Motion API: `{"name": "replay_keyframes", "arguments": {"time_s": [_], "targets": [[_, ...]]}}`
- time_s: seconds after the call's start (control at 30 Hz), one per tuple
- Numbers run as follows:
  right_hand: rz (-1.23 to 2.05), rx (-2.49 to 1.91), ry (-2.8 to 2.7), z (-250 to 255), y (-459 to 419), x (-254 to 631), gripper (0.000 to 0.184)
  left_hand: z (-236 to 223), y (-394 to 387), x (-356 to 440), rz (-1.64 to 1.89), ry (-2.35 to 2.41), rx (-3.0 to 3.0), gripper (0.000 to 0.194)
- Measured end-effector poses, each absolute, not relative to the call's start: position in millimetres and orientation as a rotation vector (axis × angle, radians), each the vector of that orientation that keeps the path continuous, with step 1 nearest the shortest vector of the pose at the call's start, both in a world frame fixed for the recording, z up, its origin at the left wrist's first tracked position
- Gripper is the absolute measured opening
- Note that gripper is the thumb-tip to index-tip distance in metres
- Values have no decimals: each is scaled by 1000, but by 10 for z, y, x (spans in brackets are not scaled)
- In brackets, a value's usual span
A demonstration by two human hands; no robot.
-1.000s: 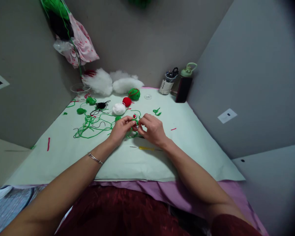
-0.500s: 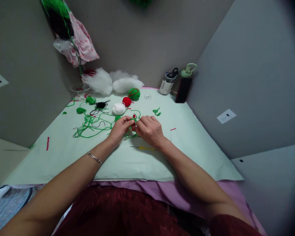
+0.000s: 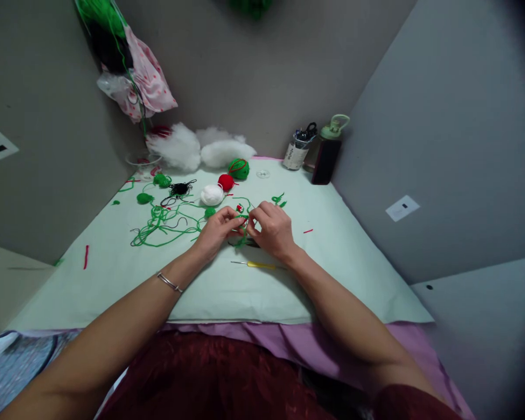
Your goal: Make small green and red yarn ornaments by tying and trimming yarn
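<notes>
My left hand (image 3: 217, 234) pinches a small green, red and white yarn piece (image 3: 240, 208) between thumb and fingers, just above the table. Close on its right, my right hand (image 3: 272, 230) has its fingertips pressed together near the piece's edge. Whatever those fingertips grip is too small to make out. Green yarn trails beneath both hands. On the table below my right hand lies a crochet hook with a yellow handle (image 3: 260, 265).
Loose green yarn (image 3: 161, 224) tangles to the left. Beyond it sit a white yarn ball (image 3: 212, 195), a red ball (image 3: 226, 182) and a green ball (image 3: 239, 168). White stuffing (image 3: 179, 149), a pen cup (image 3: 296, 153) and a bottle (image 3: 327, 157) stand at the back.
My right hand has drawn slightly right and its fingertips have come away from the piece, opening a small gap between my hands. My left hand stays on the yarn piece.
</notes>
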State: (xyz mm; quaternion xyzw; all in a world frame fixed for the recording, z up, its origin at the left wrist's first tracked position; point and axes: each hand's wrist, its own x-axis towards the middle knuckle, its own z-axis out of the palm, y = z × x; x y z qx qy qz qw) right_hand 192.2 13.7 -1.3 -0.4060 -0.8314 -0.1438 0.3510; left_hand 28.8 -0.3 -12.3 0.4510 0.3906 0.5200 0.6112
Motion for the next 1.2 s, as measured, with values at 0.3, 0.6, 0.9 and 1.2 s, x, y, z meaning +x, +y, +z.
{"name": "replay_keyframes", "arguments": {"time_s": [0.3, 0.6, 0.9, 1.2], "targets": [[363, -1030, -1886, 22, 169, 1998, 19, -103, 5, 260, 1254, 866, 945, 34], [694, -955, -1786, -101, 210, 1907, 8, -100, 16, 241, 1295, 887, 966, 33], [603, -907, -1843, 71, 81, 1905, 10, -179, 70, 214, 1376, 1025, 1079, 33], [594, -740, -1978, 196, -19, 1919, 12, -147, 94, 203, 1426, 1034, 1119, 33]]}}
